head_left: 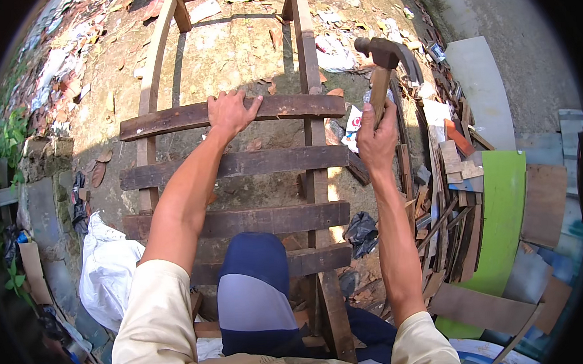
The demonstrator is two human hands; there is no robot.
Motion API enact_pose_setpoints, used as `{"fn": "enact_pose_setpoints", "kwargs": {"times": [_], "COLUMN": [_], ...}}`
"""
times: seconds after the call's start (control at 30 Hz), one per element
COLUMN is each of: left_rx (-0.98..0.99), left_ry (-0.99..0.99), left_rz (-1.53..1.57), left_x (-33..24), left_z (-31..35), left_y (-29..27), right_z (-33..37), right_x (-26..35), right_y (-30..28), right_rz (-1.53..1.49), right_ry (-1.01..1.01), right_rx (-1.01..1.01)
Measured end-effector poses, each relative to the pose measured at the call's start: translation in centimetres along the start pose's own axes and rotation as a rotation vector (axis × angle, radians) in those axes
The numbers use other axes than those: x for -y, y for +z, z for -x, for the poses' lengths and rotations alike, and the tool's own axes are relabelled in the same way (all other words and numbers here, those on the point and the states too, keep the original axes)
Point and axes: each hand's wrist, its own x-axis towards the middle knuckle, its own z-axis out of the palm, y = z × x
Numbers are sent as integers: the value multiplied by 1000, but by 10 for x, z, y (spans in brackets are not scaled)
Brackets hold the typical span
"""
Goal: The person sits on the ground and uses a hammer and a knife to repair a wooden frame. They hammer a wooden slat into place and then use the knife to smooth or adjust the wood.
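Observation:
A claw hammer (381, 80) with a dark metal head and wooden handle stands upright in my right hand (377, 138), raised to the right of a wooden frame (306, 45). My left hand (231, 113) rests over the farthest dark slat (172, 120), fingers curled across its far edge and thumb out along it. That slat lies across both long rails. Nearer to me, several similar slats cross the rails, among them a second slat (284, 161) and a third slat (280, 219). My bent knee (253, 281) covers part of the nearest slat.
Scrap wood (453, 168) is heaped along the right, beside a green board (501, 218) and a white panel (479, 83). A white sack (107, 271) lies at the left near a low block wall (45, 193). Leaves and litter cover the ground.

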Motion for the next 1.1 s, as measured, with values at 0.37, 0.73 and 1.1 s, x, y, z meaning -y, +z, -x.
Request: {"fn": "enact_pose_setpoints", "kwargs": {"times": [0.37, 0.73, 1.1], "left_rx": [-16, 8, 27], "left_ry": [9, 23, 48], "left_rz": [-7, 7, 28], "left_x": [6, -6, -22], "left_z": [2, -2, -7], "left_y": [1, 6, 5], "right_z": [-19, -16, 23], "right_x": [51, -38, -73], "right_y": [-24, 13, 43], "right_rz": [76, 344, 267], "right_ry": [10, 372, 17], "right_rx": [42, 407, -91]}}
